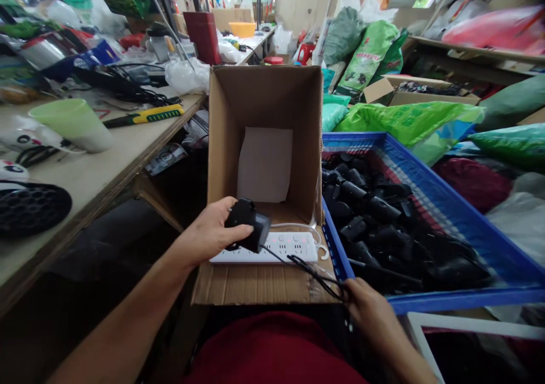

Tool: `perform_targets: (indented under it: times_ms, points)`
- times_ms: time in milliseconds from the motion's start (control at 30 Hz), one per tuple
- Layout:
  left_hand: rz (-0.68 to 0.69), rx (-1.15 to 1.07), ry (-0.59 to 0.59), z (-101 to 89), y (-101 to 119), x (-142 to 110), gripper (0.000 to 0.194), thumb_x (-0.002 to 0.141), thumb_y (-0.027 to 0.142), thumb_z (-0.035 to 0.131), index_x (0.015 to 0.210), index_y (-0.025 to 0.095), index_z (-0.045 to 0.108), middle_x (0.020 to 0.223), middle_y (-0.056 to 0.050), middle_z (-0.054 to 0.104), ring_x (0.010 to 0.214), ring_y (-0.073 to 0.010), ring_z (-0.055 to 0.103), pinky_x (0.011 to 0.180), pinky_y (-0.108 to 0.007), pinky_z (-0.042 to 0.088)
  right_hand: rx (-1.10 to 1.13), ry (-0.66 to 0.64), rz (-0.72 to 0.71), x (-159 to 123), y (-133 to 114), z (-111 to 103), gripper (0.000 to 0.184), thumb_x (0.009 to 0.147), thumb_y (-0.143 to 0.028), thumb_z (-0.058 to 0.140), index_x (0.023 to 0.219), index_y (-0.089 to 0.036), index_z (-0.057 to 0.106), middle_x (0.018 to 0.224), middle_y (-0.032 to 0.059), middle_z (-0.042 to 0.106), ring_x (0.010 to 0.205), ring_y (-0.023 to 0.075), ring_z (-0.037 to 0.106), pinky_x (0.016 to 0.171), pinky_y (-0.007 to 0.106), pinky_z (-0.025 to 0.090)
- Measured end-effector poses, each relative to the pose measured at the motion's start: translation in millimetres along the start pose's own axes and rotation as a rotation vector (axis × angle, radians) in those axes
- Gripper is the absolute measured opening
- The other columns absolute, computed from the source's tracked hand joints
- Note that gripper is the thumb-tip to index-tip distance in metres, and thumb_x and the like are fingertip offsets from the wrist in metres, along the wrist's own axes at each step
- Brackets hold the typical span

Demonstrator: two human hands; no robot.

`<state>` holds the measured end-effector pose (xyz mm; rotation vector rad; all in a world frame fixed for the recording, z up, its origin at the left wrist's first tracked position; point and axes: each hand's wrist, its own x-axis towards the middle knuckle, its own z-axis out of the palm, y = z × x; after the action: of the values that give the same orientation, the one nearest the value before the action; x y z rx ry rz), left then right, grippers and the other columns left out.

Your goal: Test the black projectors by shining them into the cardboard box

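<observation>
My left hand [210, 233] is closed around a small black hair dryer [248, 223], held over a white power strip [272, 247]. A thin black cord [304, 268] runs from the dryer to my right hand [368, 310], which pinches it by the crate's near corner. The power strip lies on the front flap of an open cardboard box [264, 106] with a white sheet [264, 164] inside. To the right stands a blue plastic crate [451, 208] filled with several black hair dryers [374, 219].
A workbench [97, 168] runs along the left, carrying a green cup [72, 123], a yellow-handled tool [149, 115], tangled black cables [128, 86] and a black perforated disc [29, 208]. Green sacks [404, 120] and cardboard boxes lie behind the crate. My red-clothed lap [272, 350] is below.
</observation>
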<state>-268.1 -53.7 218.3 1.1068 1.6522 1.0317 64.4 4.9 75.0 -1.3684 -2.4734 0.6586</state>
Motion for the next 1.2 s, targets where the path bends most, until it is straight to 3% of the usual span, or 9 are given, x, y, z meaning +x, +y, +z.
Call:
perform_targets:
  times_ms: [167, 333, 400, 500, 667, 800, 967, 1067, 1200]
  points:
    - [0.034, 0.463, 0.071, -31.4, -7, -12, 0.015, 0.071, 0.029, 0.061, 0.080, 0.018, 0.056, 0.065, 0.004, 0.055, 0.060, -0.0145, 0.052, 0.054, -0.023, 0.036, -0.051, 0.216, 0.032, 9, 33, -44, 0.026, 0.084, -0.022, 0.044, 0.059, -0.027, 0.048, 0.055, 0.0022, 0.051, 0.049, 0.0184, 0.053, 0.048, 0.032, 0.040]
    - [0.051, 0.493, 0.020, -30.8, -7, -14, 0.019, 0.074, 0.031, 0.057, 0.088, 0.018, 0.054, 0.067, 0.003, 0.058, 0.064, -0.0166, 0.054, 0.057, -0.024, 0.037, 0.067, -0.011, -0.041, 27, 7, -22, 0.014, 0.080, -0.033, 0.058, 0.089, -0.021, 0.060, 0.078, 0.0050, 0.065, 0.068, 0.0190, 0.063, 0.059, 0.029, 0.050]
    - [0.066, 0.496, 0.008, -27.2, -5, -15, 0.019, 0.076, 0.031, 0.056, 0.091, 0.018, 0.053, 0.069, 0.002, 0.059, 0.064, -0.0168, 0.055, 0.058, -0.025, 0.036, 0.059, -0.141, -0.045, 31, -5, -6, 0.018, 0.073, -0.030, 0.065, 0.087, -0.018, 0.062, 0.082, 0.0065, 0.066, 0.072, 0.0205, 0.063, 0.063, 0.030, 0.050]
    - [0.060, 0.613, 0.001, -23.9, -3, -18, 0.016, 0.080, 0.032, 0.053, 0.089, 0.019, 0.050, 0.071, 0.000, 0.059, 0.065, -0.0188, 0.056, 0.059, -0.026, 0.036, 0.044, -0.254, -0.045, 32, -13, 7, 0.004, 0.070, -0.017, 0.061, 0.074, -0.019, 0.062, 0.072, 0.0036, 0.066, 0.066, 0.0194, 0.063, 0.061, 0.029, 0.047]
    - [0.053, 0.809, 0.026, -32.4, -3, -25, 0.016, 0.083, 0.033, 0.051, 0.089, 0.020, 0.045, 0.069, -0.002, 0.057, 0.068, -0.0246, 0.059, 0.060, -0.031, 0.035, -0.083, -0.242, -0.022, 29, -11, -18, 0.014, 0.075, -0.016, 0.054, 0.079, -0.022, 0.065, 0.077, 0.0062, 0.070, 0.073, 0.0233, 0.066, 0.063, 0.031, 0.046]
    - [-0.016, 0.497, 0.001, -43.2, -12, -18, 0.017, 0.081, 0.031, 0.057, 0.088, 0.020, 0.045, 0.073, -0.001, 0.059, 0.070, -0.0217, 0.061, 0.059, -0.029, 0.042, 0.124, -0.122, -0.011, 46, -18, -37, 0.012, 0.081, -0.027, 0.053, 0.073, -0.021, 0.059, 0.067, 0.0029, 0.065, 0.061, 0.0187, 0.061, 0.057, 0.028, 0.045]
    - [-0.173, -0.344, -0.012, -30.6, -19, -4, 0.038, 0.075, 0.022, 0.064, 0.106, 0.019, 0.042, 0.084, -0.005, 0.066, 0.070, -0.0213, 0.067, 0.056, -0.033, 0.055, 0.498, 0.064, -0.055, 82, -39, -14, 0.017, 0.083, -0.035, 0.052, 0.080, -0.019, 0.057, 0.072, 0.0038, 0.065, 0.064, 0.0172, 0.060, 0.057, 0.026, 0.047]
    - [-0.174, -0.533, 0.040, -16.3, -23, 2, 0.041, 0.073, 0.015, 0.064, 0.108, 0.018, 0.043, 0.080, -0.006, 0.068, 0.067, -0.0208, 0.069, 0.053, -0.031, 0.056, 0.483, 0.041, -0.144, 97, -48, 2, 0.014, 0.081, -0.032, 0.054, 0.079, -0.018, 0.058, 0.073, 0.0036, 0.065, 0.067, 0.0176, 0.060, 0.061, 0.026, 0.047]
    - [-0.174, -0.681, 0.082, -7.0, -33, 9, 0.041, 0.072, 0.010, 0.063, 0.109, 0.017, 0.045, 0.076, -0.005, 0.069, 0.066, -0.0202, 0.069, 0.052, -0.032, 0.058, 0.429, -0.030, -0.254, 104, -53, 0, 0.010, 0.078, -0.024, 0.053, 0.080, -0.017, 0.060, 0.070, 0.0024, 0.064, 0.066, 0.0167, 0.059, 0.060, 0.025, 0.044]
